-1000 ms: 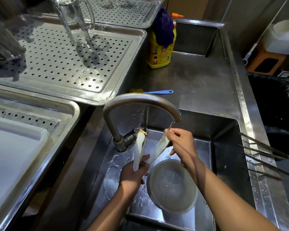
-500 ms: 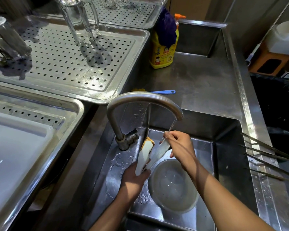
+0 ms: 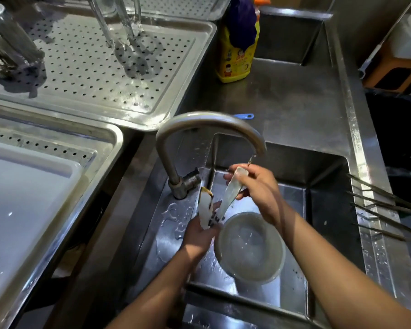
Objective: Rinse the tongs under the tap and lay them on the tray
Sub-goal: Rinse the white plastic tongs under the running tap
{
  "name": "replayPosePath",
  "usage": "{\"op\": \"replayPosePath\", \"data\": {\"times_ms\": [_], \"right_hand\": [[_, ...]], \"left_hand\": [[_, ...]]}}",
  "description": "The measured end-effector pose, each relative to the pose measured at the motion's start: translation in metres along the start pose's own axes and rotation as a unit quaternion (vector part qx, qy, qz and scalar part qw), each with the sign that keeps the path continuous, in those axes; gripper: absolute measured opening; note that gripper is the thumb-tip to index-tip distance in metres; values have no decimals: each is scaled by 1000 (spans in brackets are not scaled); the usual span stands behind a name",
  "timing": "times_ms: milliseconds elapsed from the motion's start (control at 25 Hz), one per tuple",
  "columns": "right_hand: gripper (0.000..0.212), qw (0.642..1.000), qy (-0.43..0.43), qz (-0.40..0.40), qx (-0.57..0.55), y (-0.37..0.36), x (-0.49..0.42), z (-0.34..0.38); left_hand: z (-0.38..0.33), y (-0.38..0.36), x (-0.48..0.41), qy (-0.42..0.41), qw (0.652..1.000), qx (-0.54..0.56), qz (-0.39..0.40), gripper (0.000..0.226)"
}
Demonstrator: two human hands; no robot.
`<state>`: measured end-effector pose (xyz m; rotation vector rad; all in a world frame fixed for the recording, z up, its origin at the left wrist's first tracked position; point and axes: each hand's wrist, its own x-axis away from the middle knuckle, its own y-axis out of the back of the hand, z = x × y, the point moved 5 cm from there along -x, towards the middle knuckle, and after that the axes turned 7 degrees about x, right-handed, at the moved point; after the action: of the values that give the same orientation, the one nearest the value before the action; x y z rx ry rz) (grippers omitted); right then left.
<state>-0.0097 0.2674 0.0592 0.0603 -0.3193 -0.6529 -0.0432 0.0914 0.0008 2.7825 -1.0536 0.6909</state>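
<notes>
I see the right hand [image 3: 261, 193] pinching one arm of the tongs [image 3: 230, 191] just under the tap [image 3: 207, 119], the left hand [image 3: 198, 235] gripping their joined end below it.

Two hands [image 3: 259, 188], one tongs [image 3: 230, 193], one tap [image 3: 209, 121], three trays [image 3: 86, 74], one bowl [image 3: 277, 269], four rods [image 3: 381, 204].

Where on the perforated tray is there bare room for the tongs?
Free: the near half of the perforated tray, between the glass jug and the front rim. Crowded: its left edge by the metal cup, and around the jug.
</notes>
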Motion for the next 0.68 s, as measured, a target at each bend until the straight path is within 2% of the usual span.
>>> {"op": "replayPosePath", "data": {"times_ms": [80, 240, 280, 360, 440, 560, 680], "right_hand": [[29, 999, 2, -37, 17, 7, -2, 3], [20, 999, -7, 8, -33, 4, -2, -2], [18, 999, -5, -9, -31, 4, -1, -5], [16, 995, 11, -96, -9, 8, 3, -12], [12, 988, 33, -148, 23, 7, 6, -18], [18, 990, 33, -135, 20, 1, 1, -19], [20, 991, 5, -136, -12, 4, -4, -20]], "left_hand": [[-4, 0, -4, 1, 1000, 8, 19, 51], [-5, 3, -9, -17, 999, 30, -10, 46], [-4, 4, -8, -24, 999, 37, -22, 44], [-1, 4, -6, -37, 997, 34, -55, 40], [2, 2, -4, -69, 994, -21, -81, 40], [10, -3, 3, -127, 979, -143, -66, 66], [19, -6, 8, -183, 954, -235, -31, 77]]}}
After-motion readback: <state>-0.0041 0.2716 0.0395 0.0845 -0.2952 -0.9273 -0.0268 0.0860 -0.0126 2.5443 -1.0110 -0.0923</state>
